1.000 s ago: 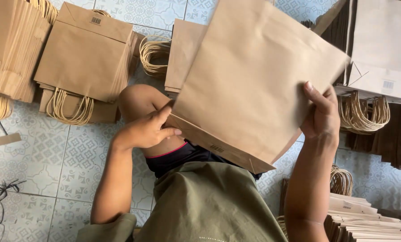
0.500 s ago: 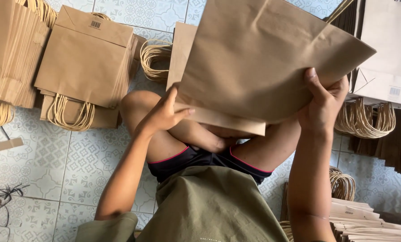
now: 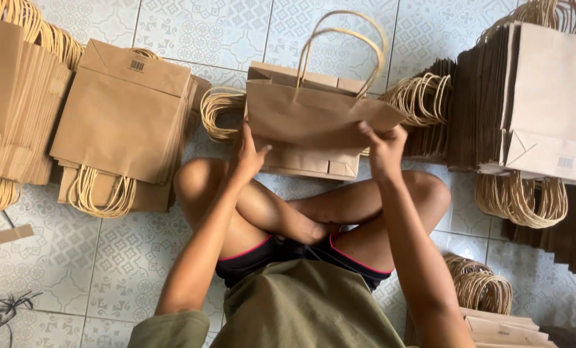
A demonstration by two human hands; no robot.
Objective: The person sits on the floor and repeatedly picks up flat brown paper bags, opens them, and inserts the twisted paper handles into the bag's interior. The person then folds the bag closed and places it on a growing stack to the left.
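Observation:
I sit cross-legged on a tiled floor and hold a flat brown paper bag (image 3: pixel 314 113) with twisted paper handles out in front of my knees. My left hand (image 3: pixel 248 154) grips its lower left edge. My right hand (image 3: pixel 384 149) grips its lower right edge. The bag hangs just above a low stack of the same bags (image 3: pixel 307 164) lying flat on the floor, handles pointing away from me.
More stacks of brown paper bags lie around: one at the left (image 3: pixel 124 122), a leaning pile at the far left (image 3: pixel 11 103), dark-edged stacks at the right (image 3: pixel 546 109) and another by my right knee (image 3: pixel 494 316). A black cord (image 3: pixel 4 306) lies at bottom left.
The bag was raised and tilted close to my face. Now both hands have lowered it forward over the stack in front of my knees, with its handles pointing away.

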